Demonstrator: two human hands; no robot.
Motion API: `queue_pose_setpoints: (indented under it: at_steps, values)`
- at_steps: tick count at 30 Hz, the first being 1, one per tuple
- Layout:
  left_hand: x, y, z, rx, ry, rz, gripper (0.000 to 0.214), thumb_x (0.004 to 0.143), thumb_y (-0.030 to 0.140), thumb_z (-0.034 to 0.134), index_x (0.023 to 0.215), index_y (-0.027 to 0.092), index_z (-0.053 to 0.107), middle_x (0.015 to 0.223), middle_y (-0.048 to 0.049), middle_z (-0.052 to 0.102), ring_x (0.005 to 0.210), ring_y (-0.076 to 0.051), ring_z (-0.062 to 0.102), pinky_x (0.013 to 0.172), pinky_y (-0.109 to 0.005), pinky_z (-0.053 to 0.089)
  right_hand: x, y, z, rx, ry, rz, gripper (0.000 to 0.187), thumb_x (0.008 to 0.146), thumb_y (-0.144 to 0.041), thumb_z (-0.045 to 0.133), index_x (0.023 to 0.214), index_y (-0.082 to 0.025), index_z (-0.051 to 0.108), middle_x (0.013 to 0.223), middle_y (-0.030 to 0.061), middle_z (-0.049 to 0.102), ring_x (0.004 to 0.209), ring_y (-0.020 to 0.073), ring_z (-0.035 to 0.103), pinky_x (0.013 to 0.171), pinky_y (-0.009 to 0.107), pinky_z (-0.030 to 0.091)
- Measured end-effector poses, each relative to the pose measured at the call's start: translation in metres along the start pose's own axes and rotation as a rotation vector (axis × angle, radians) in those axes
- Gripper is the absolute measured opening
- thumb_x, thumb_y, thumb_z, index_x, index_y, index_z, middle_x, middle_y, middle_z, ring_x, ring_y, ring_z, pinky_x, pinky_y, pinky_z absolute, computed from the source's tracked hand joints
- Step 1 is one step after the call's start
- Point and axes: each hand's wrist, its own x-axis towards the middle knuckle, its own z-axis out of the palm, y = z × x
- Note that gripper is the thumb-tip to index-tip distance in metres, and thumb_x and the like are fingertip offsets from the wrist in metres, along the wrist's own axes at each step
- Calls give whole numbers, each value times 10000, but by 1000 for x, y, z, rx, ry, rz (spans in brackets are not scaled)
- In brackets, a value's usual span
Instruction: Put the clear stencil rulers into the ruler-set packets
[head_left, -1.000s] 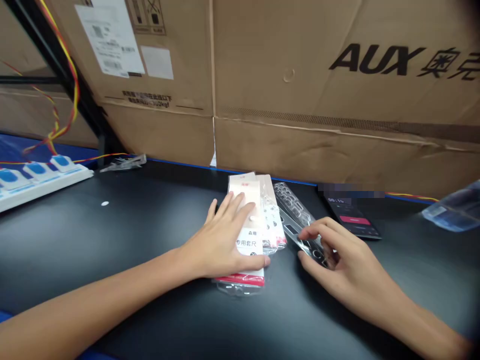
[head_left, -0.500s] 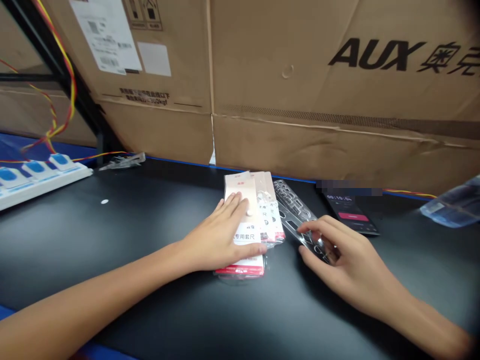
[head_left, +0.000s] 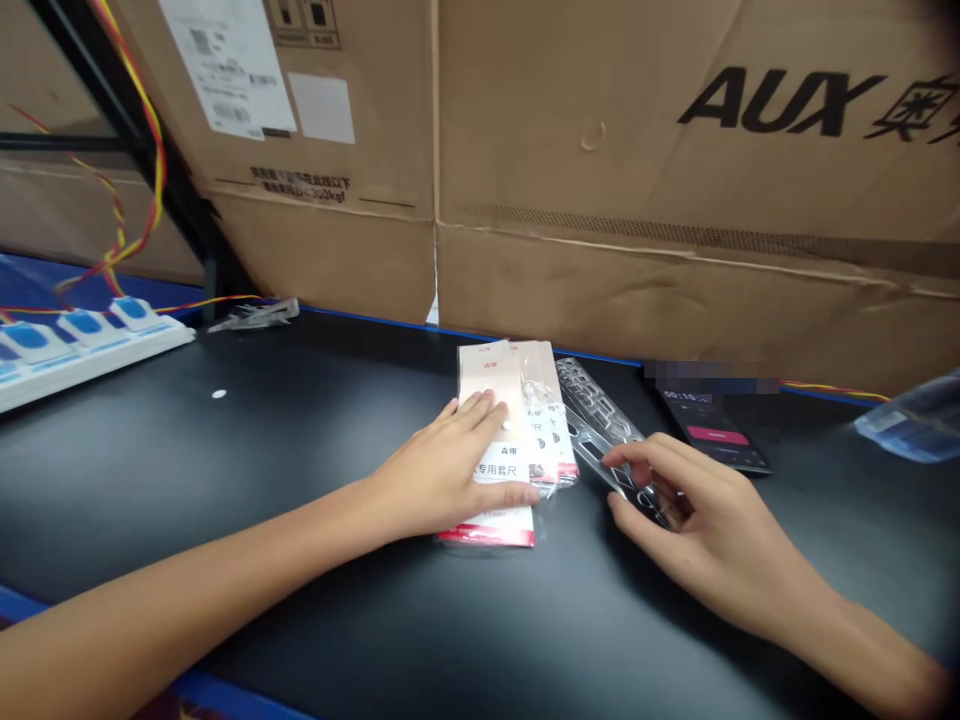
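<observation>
My left hand (head_left: 442, 475) lies flat on a white and cream ruler-set packet (head_left: 501, 505) with a red strip at its lower end, pressing it to the bench with thumb and fingers. Under its right side, a stack of similar packets (head_left: 546, 440) overlaps it. My right hand (head_left: 694, 500) pinches the lower end of a clear plastic stencil ruler (head_left: 596, 420) in its wrapper, just right of the stack. Part of that ruler is hidden behind my fingers.
The black bench (head_left: 225, 500) runs before large cardboard boxes (head_left: 600, 150). A phone (head_left: 712, 430) showing a timer lies behind my right hand. A white power strip (head_left: 90, 340), coloured wires (head_left: 139, 190) and a plastic bag (head_left: 911, 425) lie near the bench's far edge.
The view has tilted slightly. The front packet has shifted a little under my left hand, its lower end drawn back from me. My right hand keeps its pinch on the ruler.
</observation>
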Motion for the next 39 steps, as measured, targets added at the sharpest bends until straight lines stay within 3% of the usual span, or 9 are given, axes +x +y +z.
queue_pose_setpoints:
  at_steps: [4,13,17,23,26,30,34,39]
  values:
    - [0,0,1,-2,26,-25,974,809,851,447,1515,182,410,1626,-145,313,1501,-378,267,1145,-486,375,1,0,-1,-9,4,-10,230,878,-222,634,1098,-276,596,835,-21,509,545,105,458,509,274,409]
    - [2,2,-2,-70,46,-35,907,754,821,580,1417,205,529,1518,-118,498,1450,-377,371,1122,-502,394,1,-5,-5,-47,28,-84,184,873,-194,629,1049,-248,641,831,2,551,547,118,460,514,286,396]
    - [3,3,-4,-73,70,-27,870,739,808,612,1367,209,567,1468,-109,550,1391,-380,443,1098,-487,412,2,-3,-4,-74,19,-93,167,890,-205,618,1048,-251,646,912,22,577,561,113,477,533,289,413]
    - [2,3,-9,-44,71,-11,799,748,807,598,1305,234,600,1339,-86,640,1232,-362,567,910,-433,515,3,-4,-6,-119,11,-101,262,897,-247,622,1157,-267,638,1079,44,580,569,97,504,576,307,472]
    - [1,1,-8,-38,78,6,842,756,817,583,1359,229,565,1401,-92,604,1277,-367,542,1010,-474,465,3,-7,-6,-84,4,-83,311,909,-261,615,1220,-276,612,1140,56,566,601,101,517,602,312,504]
    - [1,-1,-2,-44,119,72,906,774,820,560,1429,198,505,1520,-124,492,1428,-359,398,1196,-527,253,5,-10,-5,-24,5,-37,472,918,-279,612,1377,-290,507,1292,93,529,815,165,615,713,328,568]
    - [0,0,0,-71,160,134,857,801,789,564,1400,177,527,1542,-151,454,1443,-342,379,1173,-463,324,5,-10,-2,108,15,-32,494,919,-293,629,1393,-321,493,1387,83,511,1135,242,613,935,374,571]
    - [-3,1,-1,-155,144,174,812,828,724,605,1420,178,501,1581,-156,388,1462,-328,354,1196,-445,316,1,-9,1,268,6,-23,499,935,-309,623,1413,-328,478,1382,73,560,1191,244,624,1010,376,551]
